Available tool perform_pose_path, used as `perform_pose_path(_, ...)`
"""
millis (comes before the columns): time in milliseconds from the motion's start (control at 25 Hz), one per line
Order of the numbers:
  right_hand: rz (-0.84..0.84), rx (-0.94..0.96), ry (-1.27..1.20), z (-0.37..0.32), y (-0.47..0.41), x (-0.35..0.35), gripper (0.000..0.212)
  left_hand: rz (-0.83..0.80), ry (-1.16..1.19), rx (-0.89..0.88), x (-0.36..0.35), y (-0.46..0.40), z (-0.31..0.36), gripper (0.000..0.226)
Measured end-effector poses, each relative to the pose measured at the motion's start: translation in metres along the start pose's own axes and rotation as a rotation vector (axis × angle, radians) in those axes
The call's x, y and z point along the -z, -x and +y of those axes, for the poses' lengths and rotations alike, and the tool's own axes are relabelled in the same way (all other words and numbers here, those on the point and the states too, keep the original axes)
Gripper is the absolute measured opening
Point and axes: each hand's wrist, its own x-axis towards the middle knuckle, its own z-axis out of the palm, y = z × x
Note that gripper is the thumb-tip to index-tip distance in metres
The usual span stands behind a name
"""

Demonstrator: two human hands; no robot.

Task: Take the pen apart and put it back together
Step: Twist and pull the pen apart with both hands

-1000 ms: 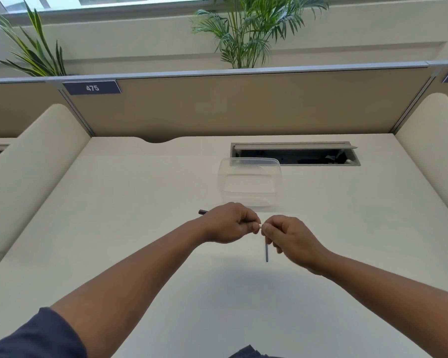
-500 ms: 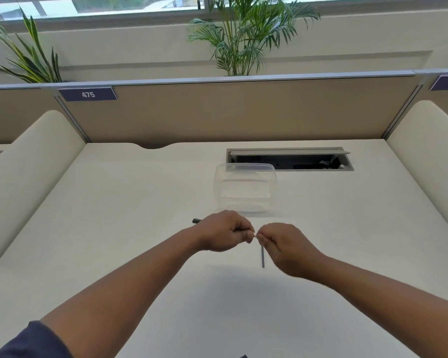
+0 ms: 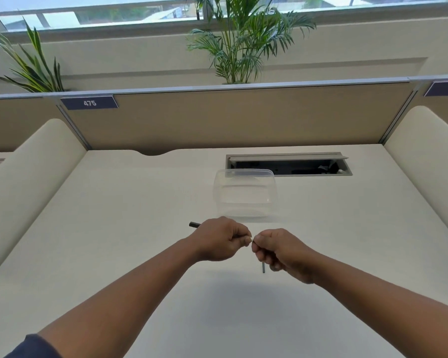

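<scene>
My left hand [image 3: 221, 239] is closed around a dark pen barrel [image 3: 194, 224]. The barrel's black end sticks out to the left of my fist, and a small white tip shows at my thumb. My right hand [image 3: 282, 251] is shut right beside it, knuckles nearly touching the left hand. It holds a thin grey rod-like pen part [image 3: 263, 267] that hangs down below my fingers. Both hands hover above the middle of the cream desk [image 3: 114, 228]. Fingers hide the spot where the parts meet.
A clear plastic container [image 3: 245, 195] stands just beyond my hands. Behind it is an open cable hatch [image 3: 287, 165] in the desk. Beige partitions and padded side dividers enclose the desk, with a 475 label [image 3: 89, 102] at the back left.
Both hands stay together in nearly the same grip. The camera has tilted up a little, so hands and desk sit lower in view.
</scene>
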Motion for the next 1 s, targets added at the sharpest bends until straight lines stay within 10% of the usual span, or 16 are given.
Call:
perform_pose_path(240, 0.36, 0.916, 1.266, 0.033, -0.011, 0.014, 0.024, -0.171, 0.194, 0.083, 0.009, 0.0, 0.006, 0.024)
perform_pose_path(520, 0.05, -0.012, -0.035, -0.002, 0.001, 0.0, 0.035, -0.013, 0.024, 0.014, 0.001, 0.0, 0.003, 0.026)
perform_pose_path(880, 0.458, 0.922, 1.262, 0.04, -0.014, 0.014, 0.031, -0.193, 0.387, 0.128, -0.006, -0.001, -0.002, 0.026)
perform_pose_path(1000, 0.476, 0.737, 1.092, 0.035, -0.008, 0.004, 0.028, -0.127, 0.234, 0.114, -0.005, 0.0, -0.001, 0.025)
